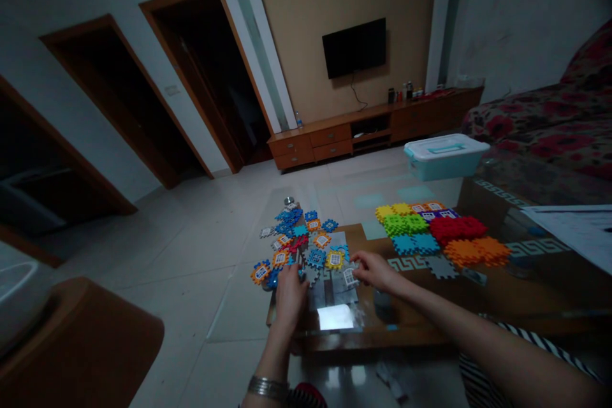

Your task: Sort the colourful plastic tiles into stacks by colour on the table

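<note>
White window tile (350, 278) — pinched by right hand's (376, 271) fingers; left hand's (289, 298) curl over coloured tiles (306, 248).

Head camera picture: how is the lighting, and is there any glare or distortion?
In the head view, the room is dim, a white glare patch shines on the glass tabletop, and wide-angle distortion bends the door frame.

The left hand (290, 298) is reaching forward with its fingers bunched downward, a metal bangle (268, 387) circling the wrist, while the right hand (375, 271) is stretching in from the right, palm down, its fingers curling toward the left hand.
</note>
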{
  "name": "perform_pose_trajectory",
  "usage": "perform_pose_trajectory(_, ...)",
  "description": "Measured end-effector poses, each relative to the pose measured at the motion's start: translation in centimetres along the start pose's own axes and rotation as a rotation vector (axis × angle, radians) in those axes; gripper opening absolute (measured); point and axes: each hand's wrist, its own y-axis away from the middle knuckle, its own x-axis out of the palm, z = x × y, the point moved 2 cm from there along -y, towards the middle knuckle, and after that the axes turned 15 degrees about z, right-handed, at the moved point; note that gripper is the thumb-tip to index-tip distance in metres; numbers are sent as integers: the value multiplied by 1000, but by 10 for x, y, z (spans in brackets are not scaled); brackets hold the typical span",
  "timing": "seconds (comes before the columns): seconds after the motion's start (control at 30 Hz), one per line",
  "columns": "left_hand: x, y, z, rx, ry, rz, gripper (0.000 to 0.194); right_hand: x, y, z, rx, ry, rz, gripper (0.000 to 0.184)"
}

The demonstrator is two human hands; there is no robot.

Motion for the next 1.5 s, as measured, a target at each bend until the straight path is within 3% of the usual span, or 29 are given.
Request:
perform_pose_trajectory(0.1,-2,0,1,12,-31,16,34,-3,4,-2,31,9,36,25)
perform_pose_trajectory(0.27,-1,4,-18,10,-110,97,40,-7,11,6,-36,306,-55,25)
perform_pose_trajectory(0.47,-1,4,-26,-24,-200,114,30,2,9,21,-107,557,-57,28)
perform_pose_trajectory(0.6,-4,10,-24,-14,-208,122,31,7,-4,26,-118,606,-62,38)
perform_pose_trajectory(0.77,-7,16,-23,-128,-268,90,38,12,-27,30,-126,568,-33,49)
perform_pose_trajectory(1.0,1,-9,-39,72,-180,19,42,18,-32,41,-77,699,32,32)
perform_pose_trajectory(1.13,7,-18,-45,107,-126,89,30,5,-32,35,-11,695,-17,36)
perform_pose_trajectory(1.23,8,-14,-48,154,-114,156,33,-1,-33,31,-12,644,-22,43)
perform_pose_trajectory(1.37,-2,0,-40,35,-175,163,48,2,-37,39,-72,621,-26,49)
perform_pose_trajectory(1.5,-14,7,-20,-77,-236,197,39,12,-53,65,-158,698,37,43)
